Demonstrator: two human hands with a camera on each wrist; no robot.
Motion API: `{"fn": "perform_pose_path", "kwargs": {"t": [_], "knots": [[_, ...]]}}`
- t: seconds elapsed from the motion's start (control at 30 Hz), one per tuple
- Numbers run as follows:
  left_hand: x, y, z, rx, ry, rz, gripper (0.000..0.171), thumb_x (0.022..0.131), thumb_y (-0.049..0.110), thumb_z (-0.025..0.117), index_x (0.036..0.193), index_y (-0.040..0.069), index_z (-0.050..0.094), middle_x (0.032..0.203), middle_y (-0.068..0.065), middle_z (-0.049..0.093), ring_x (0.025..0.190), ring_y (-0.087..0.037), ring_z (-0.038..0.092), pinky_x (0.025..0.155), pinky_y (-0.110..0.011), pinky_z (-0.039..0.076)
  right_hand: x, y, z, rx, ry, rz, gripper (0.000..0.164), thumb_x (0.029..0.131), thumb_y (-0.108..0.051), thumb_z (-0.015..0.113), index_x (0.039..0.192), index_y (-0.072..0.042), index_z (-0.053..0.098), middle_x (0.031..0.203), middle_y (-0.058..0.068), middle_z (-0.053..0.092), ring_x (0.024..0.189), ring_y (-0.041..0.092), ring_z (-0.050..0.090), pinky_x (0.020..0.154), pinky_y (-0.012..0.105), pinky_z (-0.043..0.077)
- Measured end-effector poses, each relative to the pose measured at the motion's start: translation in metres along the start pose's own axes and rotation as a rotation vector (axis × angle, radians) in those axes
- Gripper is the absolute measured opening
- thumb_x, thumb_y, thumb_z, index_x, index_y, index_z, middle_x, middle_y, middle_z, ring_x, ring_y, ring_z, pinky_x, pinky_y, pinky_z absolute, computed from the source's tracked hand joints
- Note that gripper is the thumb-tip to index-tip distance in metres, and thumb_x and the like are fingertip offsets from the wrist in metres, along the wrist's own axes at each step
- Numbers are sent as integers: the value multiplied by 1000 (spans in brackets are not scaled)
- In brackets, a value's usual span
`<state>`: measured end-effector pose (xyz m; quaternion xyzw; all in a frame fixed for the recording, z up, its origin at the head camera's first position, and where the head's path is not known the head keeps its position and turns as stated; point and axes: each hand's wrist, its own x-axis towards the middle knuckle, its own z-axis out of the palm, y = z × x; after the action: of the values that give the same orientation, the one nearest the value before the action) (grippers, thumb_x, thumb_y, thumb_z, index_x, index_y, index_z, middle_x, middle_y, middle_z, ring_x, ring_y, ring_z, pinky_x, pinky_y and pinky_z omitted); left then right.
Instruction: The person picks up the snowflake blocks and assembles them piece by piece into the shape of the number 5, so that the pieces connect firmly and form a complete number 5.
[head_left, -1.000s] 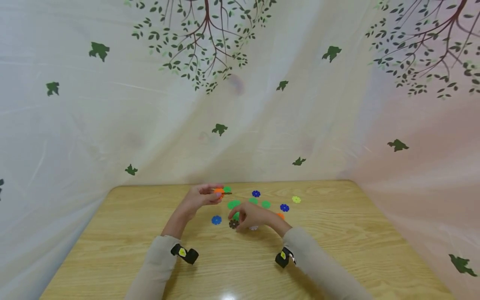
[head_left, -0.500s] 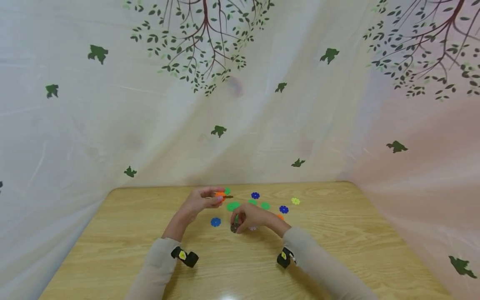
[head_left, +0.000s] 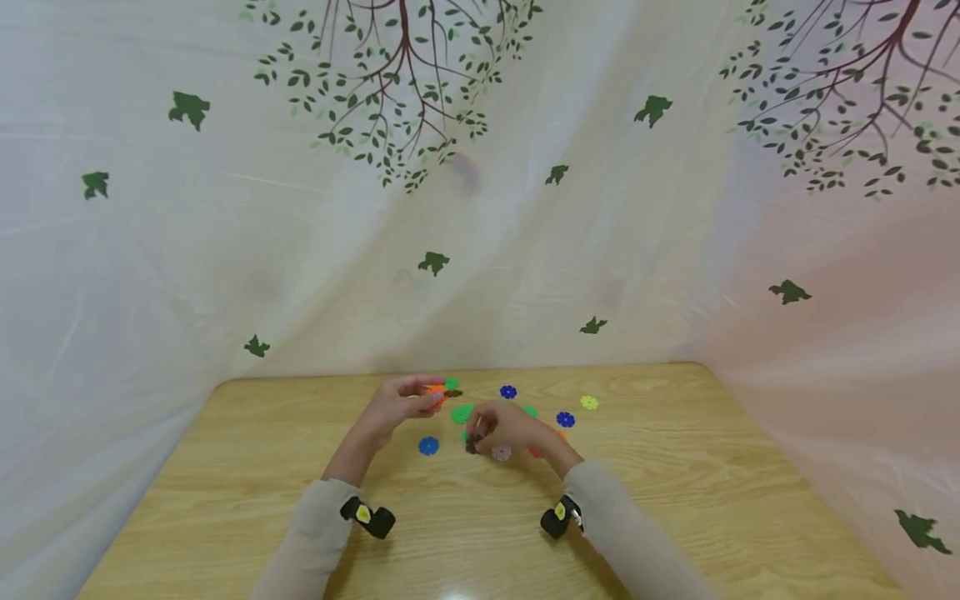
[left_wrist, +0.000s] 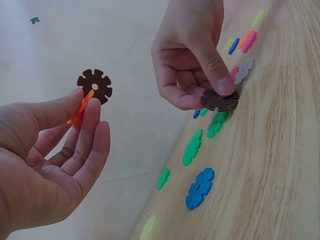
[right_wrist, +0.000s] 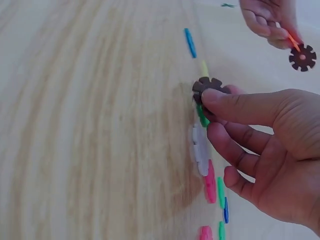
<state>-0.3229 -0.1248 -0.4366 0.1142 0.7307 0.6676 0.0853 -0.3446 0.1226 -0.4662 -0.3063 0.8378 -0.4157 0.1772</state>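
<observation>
My left hand (head_left: 397, 402) pinches an orange interlocking disc (left_wrist: 79, 113) above the table, between thumb and fingers. A brown notched disc (left_wrist: 103, 90) is slotted onto it, crossing it at an angle. Nearer the tabletop, my right hand (head_left: 508, 425) holds a second brown notched disc (right_wrist: 204, 90) between thumb and index finger. In the left wrist view, the thumb covers part of this disc. Green discs (left_wrist: 192, 147) and a blue disc (left_wrist: 200, 188) lie flat on the wood close to both hands.
More discs are scattered around: grey (left_wrist: 244, 71), dark blue (head_left: 566, 419), yellow (head_left: 589, 402) and pink (right_wrist: 210, 182). The wooden table (head_left: 225, 500) ends at a printed fabric wall (head_left: 330, 275). Both wrists wear black camera straps.
The right hand has gripped the second brown disc and lifted it slightly off the table. The left hand stays nearly in place with its joined orange and brown discs.
</observation>
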Motion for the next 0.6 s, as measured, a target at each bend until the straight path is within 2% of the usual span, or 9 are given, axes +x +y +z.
{"fn": "perform_pose_path", "kwargs": {"t": [0.13,0.27,0.4,0.6], "knots": [[0,-1,1,-4,8,-3,37,96,13,72,130,0,67,95,2,73,90,-17,72,87,-33,62,1,1,-7,32,37,-10,13,87,4,75,99,0,71,91,11,72,77,9,62,70,22,54],[0,-3,2,-9,16,-10,36,96,12,72,130,0,67,96,2,73,92,-20,73,91,-39,61,-1,-3,-14,119,93,15,13,90,-3,75,103,1,71,94,10,73,81,9,64,76,26,57],[1,-5,2,-13,21,-13,37,95,12,72,130,-1,67,96,2,73,93,-20,74,93,-42,60,-3,-7,-22,245,170,42,21,93,-7,73,112,3,70,95,6,72,82,12,67,84,41,59],[3,-6,4,-13,34,-13,35,95,10,73,128,-2,67,93,1,71,92,-20,74,95,-44,59,-2,-12,-31,448,302,97,27,94,-8,72,118,3,69,94,-1,75,82,11,71,97,61,52]]}}
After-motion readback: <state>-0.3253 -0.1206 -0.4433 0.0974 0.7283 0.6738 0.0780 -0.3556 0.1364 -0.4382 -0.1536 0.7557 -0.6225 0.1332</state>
